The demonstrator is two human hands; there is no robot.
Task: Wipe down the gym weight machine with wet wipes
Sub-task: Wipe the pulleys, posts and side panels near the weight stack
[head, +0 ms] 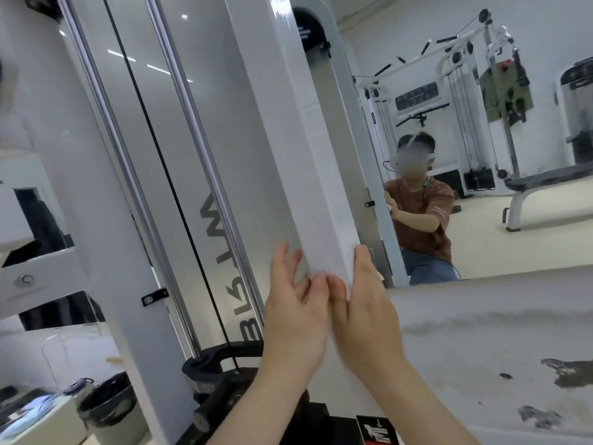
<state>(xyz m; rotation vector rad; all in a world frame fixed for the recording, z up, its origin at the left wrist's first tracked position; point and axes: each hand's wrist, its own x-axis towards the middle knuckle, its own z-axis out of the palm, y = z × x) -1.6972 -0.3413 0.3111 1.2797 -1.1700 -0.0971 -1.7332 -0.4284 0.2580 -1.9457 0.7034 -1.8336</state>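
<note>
A white upright post (pixel 288 130) of the weight machine slants through the middle of the view. My left hand (pixel 295 309) and my right hand (pixel 362 309) clasp its lower part from either side, thumbs meeting on the front face. A white wet wipe (pixel 333 261) lies wrapped on the post between my fingers; it is hard to tell apart from the white paint. My left fingers reach up along the post's left face. The fingers of my right hand curl round its right edge.
Chrome guide rods (pixel 205 175) and a black cable (pixel 167 175) run behind the post, down to a black base (pixel 221 364). A mirror (pixel 481 220) on the right reflects a person and other machines. A bin with a black liner (pixel 109 409) stands at the lower left.
</note>
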